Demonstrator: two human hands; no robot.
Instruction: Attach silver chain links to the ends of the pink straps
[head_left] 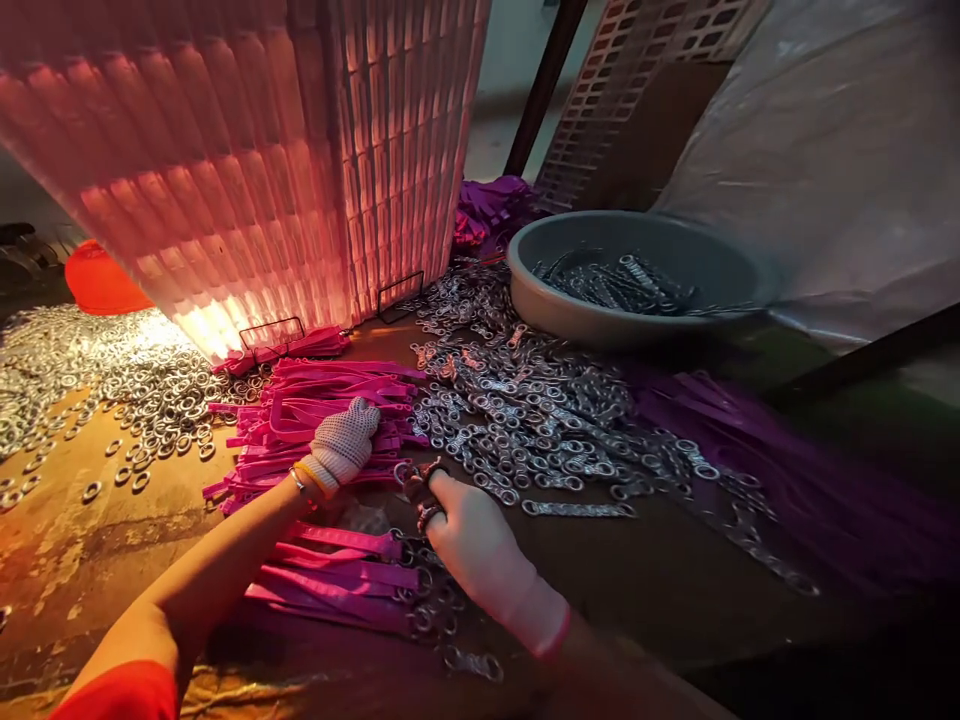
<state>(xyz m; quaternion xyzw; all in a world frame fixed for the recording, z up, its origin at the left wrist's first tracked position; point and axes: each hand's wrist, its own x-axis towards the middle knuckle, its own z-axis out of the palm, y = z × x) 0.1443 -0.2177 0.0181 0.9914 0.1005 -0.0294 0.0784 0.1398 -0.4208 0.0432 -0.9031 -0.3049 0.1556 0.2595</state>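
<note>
My left hand, in a white dotted glove, is closed over a pile of bright pink straps. Its fingers curl down among the straps, so the part they grip is mostly hidden. My right hand wears a white glove with a pink cuff, and dark wrapping shows around its fingers. At those fingertips, close to the straps' right ends, a metal ring is pinched. Below both hands lies a second row of pink straps, with metal links at its right ends.
Many silvery metal links are heaped right of the straps. Loose metal rings cover the left side. A grey basin holds more metal pieces. Translucent ribbed panels stand behind, near an orange bowl. Purple straps lie at right.
</note>
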